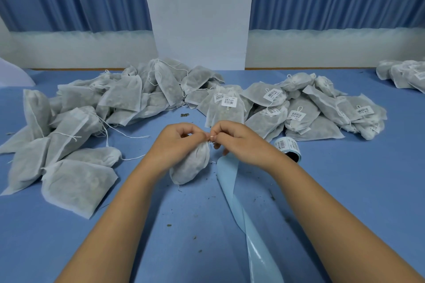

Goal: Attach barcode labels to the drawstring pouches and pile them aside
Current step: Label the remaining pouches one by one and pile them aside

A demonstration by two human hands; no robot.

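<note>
A white drawstring pouch (190,164) filled with dark material hangs above the blue table (345,190) at the centre. My left hand (177,139) grips its gathered neck. My right hand (236,139) pinches the white drawstring at the pouch's top, fingertips almost meeting those of the left. A roll of barcode labels (288,146) lies just right of my right hand, partly hidden by my wrist. Its empty light-blue backing strip (232,181) trails toward me across the table.
Unlabelled pouches (80,126) are heaped at the left and back centre. Labelled pouches (299,108) are piled at the right, with more of them (404,73) at the far right edge. Dark crumbs dot the table. Blue curtains and a white pillar stand behind.
</note>
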